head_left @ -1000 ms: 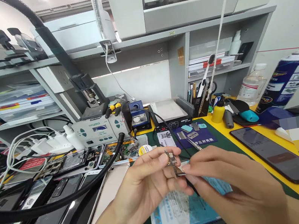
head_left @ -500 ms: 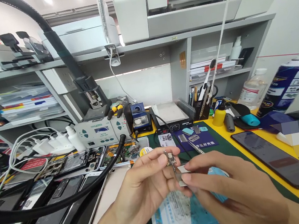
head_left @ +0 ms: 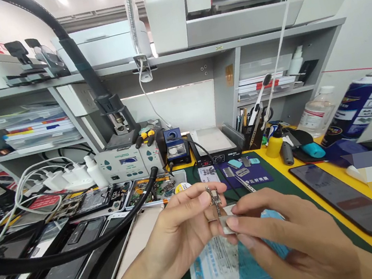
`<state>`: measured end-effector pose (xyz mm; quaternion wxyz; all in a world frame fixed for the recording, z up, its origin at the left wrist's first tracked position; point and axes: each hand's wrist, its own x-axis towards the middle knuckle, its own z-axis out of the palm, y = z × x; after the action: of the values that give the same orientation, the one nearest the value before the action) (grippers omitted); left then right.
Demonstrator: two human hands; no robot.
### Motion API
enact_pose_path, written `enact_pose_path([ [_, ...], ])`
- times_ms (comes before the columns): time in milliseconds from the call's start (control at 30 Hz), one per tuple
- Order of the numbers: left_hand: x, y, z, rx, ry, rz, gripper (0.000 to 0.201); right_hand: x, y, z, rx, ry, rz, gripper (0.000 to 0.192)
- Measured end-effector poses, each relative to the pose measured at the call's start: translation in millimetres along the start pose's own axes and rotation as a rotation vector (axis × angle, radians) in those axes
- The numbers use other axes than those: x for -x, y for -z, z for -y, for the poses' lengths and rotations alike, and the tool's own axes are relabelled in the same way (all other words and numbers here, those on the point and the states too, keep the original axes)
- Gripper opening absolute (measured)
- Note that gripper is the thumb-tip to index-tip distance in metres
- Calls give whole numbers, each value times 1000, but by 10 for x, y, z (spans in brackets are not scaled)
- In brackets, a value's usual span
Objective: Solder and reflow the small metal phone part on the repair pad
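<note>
My left hand (head_left: pixel 182 235) pinches a small circuit board (head_left: pixel 215 200) upright between thumb and fingers, just above the bench. My right hand (head_left: pixel 288 236) grips the silver metal end (head_left: pixel 226 222) at the bottom of that same board with thumb and forefinger. Both hands meet over a blue and white printed pad (head_left: pixel 225 266) lying on the green mat (head_left: pixel 285 180).
Several opened phones (head_left: pixel 86 204) and a thick black hose (head_left: pixel 83 249) lie at the left. A soldering station (head_left: pixel 127 161) and hot plate (head_left: pixel 213 144) stand behind. At the right lie a dark phone (head_left: pixel 345 196), a spray can (head_left: pixel 358 105) and tweezers (head_left: pixel 245 184).
The view has shifted slightly. My right fingers have slid along to the board's lower metal end; the board stays in my left hand at nearly the same spot.
</note>
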<state>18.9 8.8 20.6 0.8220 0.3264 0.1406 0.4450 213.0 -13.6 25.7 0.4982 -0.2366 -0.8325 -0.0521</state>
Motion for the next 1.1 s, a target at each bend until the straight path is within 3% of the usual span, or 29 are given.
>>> enact_pose_path([
  [1100,-2,12,8,8,-9,-6,22,35,-16,13,7,-25,-16,23],
])
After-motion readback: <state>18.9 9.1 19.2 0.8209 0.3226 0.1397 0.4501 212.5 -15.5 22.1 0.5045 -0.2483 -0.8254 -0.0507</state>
